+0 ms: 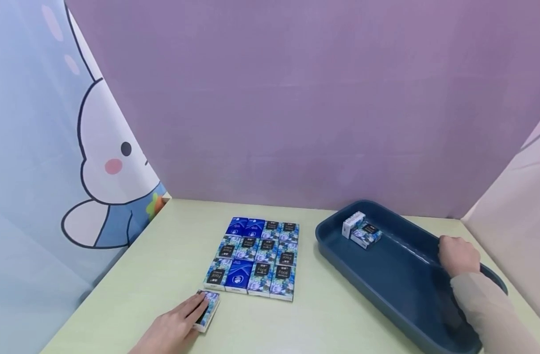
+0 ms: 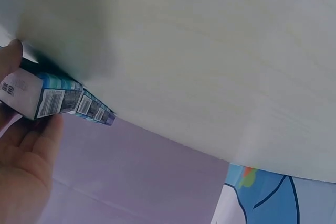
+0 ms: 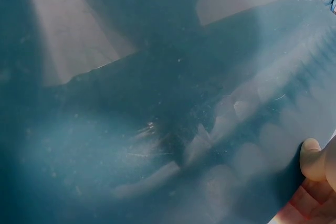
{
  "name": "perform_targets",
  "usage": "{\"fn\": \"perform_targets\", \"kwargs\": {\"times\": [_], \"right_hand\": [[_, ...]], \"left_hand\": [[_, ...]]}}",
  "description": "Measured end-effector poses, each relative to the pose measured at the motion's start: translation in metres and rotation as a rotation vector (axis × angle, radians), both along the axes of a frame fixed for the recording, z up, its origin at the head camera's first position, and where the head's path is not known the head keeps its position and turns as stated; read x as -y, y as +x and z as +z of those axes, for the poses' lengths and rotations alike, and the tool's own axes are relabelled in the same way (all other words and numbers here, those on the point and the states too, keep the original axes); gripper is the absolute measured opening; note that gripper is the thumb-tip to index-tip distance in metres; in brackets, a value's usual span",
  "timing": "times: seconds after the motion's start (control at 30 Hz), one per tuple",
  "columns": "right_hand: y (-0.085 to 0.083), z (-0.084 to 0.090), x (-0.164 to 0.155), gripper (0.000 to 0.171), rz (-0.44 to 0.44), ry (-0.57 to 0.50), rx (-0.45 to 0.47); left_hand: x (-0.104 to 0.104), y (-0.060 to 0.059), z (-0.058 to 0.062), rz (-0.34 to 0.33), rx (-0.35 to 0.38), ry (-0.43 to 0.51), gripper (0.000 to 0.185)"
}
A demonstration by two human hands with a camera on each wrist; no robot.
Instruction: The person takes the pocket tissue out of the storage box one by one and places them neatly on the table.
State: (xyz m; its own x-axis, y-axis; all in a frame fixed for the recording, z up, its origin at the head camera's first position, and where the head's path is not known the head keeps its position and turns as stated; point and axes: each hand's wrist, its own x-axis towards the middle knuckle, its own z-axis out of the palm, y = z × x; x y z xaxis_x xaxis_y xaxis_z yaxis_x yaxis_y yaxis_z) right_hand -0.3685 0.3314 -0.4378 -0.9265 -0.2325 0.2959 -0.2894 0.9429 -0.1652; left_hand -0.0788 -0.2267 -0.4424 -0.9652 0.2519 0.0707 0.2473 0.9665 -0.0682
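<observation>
My left hand (image 1: 170,324) pinches a floral blue tissue pack (image 1: 208,310) between thumb and fingers, low at the table's front, just below the left corner of a block of packs. The left wrist view shows the barcoded end of this pack (image 2: 51,102), thumb on one side and fingers on the other. Laid side by side in rows, several tissue packs (image 1: 266,250) make up that block, most floral, a few plain dark blue. My right hand (image 1: 459,255) grips the right rim of a dark blue tray (image 1: 398,275); in the right wrist view its thumb (image 3: 313,161) lies over the tray's inner wall.
Two floral packs are in the tray's far left corner, one flat (image 1: 366,235) and one standing on its side (image 1: 353,223). The pale yellow table (image 1: 181,236) meets a purple backdrop (image 1: 296,108) behind and a cartoon-printed cloth (image 1: 40,172) at left.
</observation>
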Motion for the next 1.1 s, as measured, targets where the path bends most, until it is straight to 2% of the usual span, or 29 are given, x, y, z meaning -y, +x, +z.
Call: {"fn": "perform_targets", "kwargs": {"times": [0.27, 0.33, 0.43, 0.57, 0.6, 0.83, 1.1], "right_hand": [[-0.001, 0.002, 0.0, 0.012, -0.001, -0.001, -0.02], [-0.001, 0.002, 0.0, 0.012, -0.001, -0.002, -0.017], [-0.001, 0.002, 0.0, 0.011, -0.002, -0.008, -0.015], [0.001, 0.004, 0.001, 0.012, -0.004, -0.013, -0.016], [0.001, 0.004, 0.001, 0.012, -0.004, -0.014, -0.015], [0.002, 0.004, 0.002, 0.015, -0.006, -0.019, -0.01], [0.003, 0.003, 0.001, 0.014, -0.003, -0.016, -0.007]], "left_hand": [[0.003, -0.004, 0.0, -0.078, -0.002, -0.016, 0.053], [0.003, -0.004, 0.001, -0.084, 0.002, -0.021, 0.064], [0.001, -0.004, 0.003, -0.066, 0.029, -0.018, 0.09], [0.0, -0.006, 0.005, -0.045, 0.048, -0.018, 0.099], [0.0, -0.006, 0.005, -0.044, 0.053, -0.019, 0.098], [0.0, -0.009, 0.005, -0.06, 0.062, -0.029, 0.06], [-0.003, -0.012, 0.004, -0.042, 0.04, -0.029, 0.047]]}}
